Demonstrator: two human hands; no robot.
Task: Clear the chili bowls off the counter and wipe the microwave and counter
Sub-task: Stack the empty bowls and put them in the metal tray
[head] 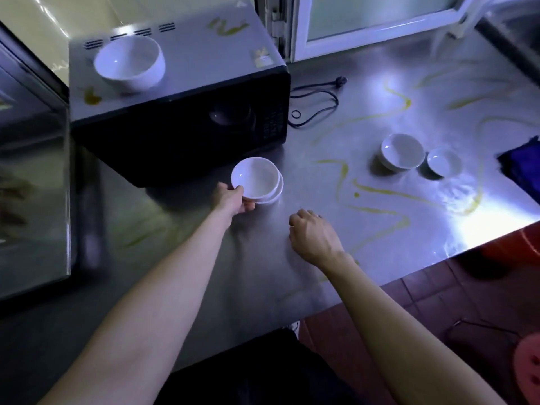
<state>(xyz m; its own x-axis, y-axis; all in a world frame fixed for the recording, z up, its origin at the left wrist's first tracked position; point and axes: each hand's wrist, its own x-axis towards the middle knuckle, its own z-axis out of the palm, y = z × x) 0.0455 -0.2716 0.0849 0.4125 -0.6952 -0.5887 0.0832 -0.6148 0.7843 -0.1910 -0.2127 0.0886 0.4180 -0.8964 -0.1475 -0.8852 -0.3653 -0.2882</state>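
Observation:
My left hand (232, 200) grips the near rim of two stacked white bowls (257, 179) in front of the black microwave (181, 112). My right hand (314, 236) hovers over the steel counter (292, 258) with fingers loosely curled and holds nothing. A large white bowl (130, 62) sits on the microwave's top, beside yellow-green smears. Two more white bowls, a bigger one (402, 152) and a smaller one (444, 162), stand side by side on the counter to the right. Yellow streaks (380, 191) run across the counter.
A blue cloth (523, 165) lies at the counter's right edge. The microwave's black cord and plug (318, 100) lie behind it. A steel cabinet (32, 171) stands at the left. A window frame (380, 27) lines the back. Red floor tiles (438, 302) show below the counter's edge.

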